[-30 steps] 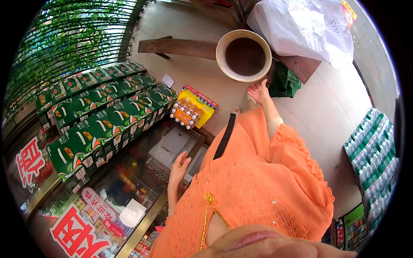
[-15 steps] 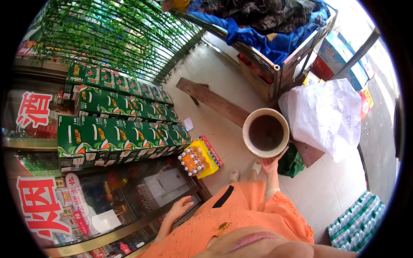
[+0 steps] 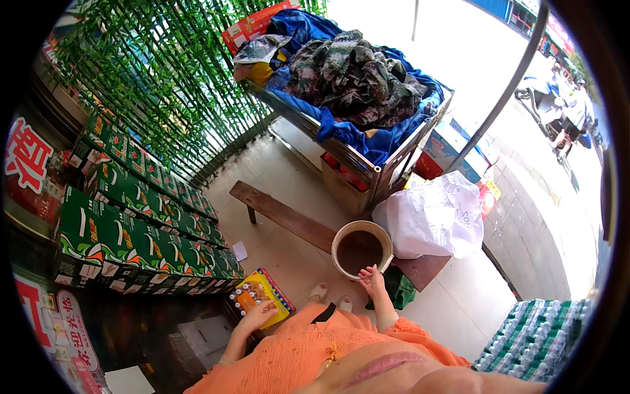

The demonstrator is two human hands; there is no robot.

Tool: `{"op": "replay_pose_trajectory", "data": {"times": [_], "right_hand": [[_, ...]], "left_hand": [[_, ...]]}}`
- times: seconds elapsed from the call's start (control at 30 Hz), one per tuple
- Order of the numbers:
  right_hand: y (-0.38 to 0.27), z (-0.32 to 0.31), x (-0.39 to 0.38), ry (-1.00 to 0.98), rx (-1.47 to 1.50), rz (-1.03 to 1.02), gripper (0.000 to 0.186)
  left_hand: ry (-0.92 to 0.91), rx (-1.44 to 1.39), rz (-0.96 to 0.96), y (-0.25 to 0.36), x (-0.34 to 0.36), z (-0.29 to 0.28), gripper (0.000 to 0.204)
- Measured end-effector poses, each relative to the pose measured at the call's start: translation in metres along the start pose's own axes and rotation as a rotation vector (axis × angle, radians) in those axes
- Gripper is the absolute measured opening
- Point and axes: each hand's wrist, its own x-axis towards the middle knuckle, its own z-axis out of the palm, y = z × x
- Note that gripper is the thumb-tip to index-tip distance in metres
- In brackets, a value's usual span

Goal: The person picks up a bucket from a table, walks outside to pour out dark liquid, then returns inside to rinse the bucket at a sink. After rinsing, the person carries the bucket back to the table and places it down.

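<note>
A round, light-rimmed bucket [image 3: 361,252] of dark brown liquid appears upright over the wooden bench [image 3: 282,213], slightly right of centre. My right hand [image 3: 374,281] is at its near rim, fingers curled against the edge where a thin handle shows; the grip is partly hidden. Lower left, my left hand [image 3: 258,315] hangs with nothing in it, fingers loosely spread. From above it overlaps a yellow carton of small bottles [image 3: 272,292], and I cannot tell whether they touch. A stuffed white plastic bag [image 3: 430,217] sits beside the bucket on the bench's right part.
Green boxes [image 3: 125,243] are stacked along the glass counter at left. Beyond the bench stands a metal-framed cart [image 3: 377,167] heaped with blue and camouflage cloth. A green bag [image 3: 399,289] lies under the bench. Shrink-wrapped bottles [image 3: 531,338] are at lower right.
The view has tilted up and shifted right, showing the street and a scooter. My right hand stays at the bucket's rim, with fingers now more curled. My left hand now overlaps the bottle carton.
</note>
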Motion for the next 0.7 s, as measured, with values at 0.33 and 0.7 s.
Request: {"op": "replay_pose_trajectory", "data": {"times": [0.33, 0.7], "right_hand": [[-0.017, 0.034, -0.011, 0.051, -0.07, -0.084, 0.03], [-0.01, 0.044, -0.028, 0.063, -0.338, -0.189, 0.03]], "left_hand": [[0.036, 0.154, 0.272, 0.041, 0.06, -0.093, 0.051], [-0.072, 0.147, 0.251, 0.06, 0.081, -0.089, 0.048]]}}
